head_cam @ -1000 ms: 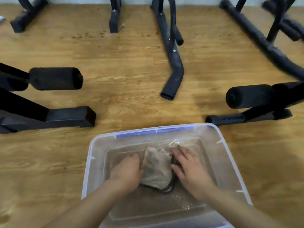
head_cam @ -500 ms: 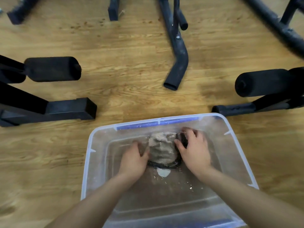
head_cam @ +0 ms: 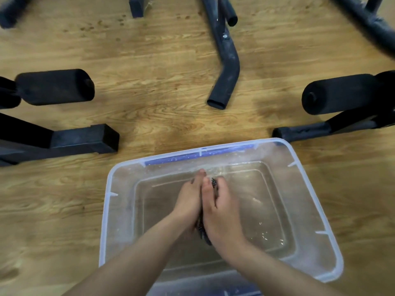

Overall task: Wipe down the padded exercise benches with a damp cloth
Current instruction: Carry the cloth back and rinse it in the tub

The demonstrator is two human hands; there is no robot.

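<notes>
Hands now drawn together: left hand [head_cam: 189, 201] and right hand [head_cam: 221, 210] fingers clamped on cloth [head_cam: 201, 231] squeezed between palms, tub [head_cam: 106, 210] centre.

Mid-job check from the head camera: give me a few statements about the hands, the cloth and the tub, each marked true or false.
1. The left hand and the right hand are both over the clear tub. True.
2. The cloth hangs over the tub's rim. False: it is bunched up and squeezed between the two hands, with only dark bits of it showing.
3. The tub holds water. True.
4. The tub sits on top of a bench pad. False: it sits on the wooden floor.
</notes>
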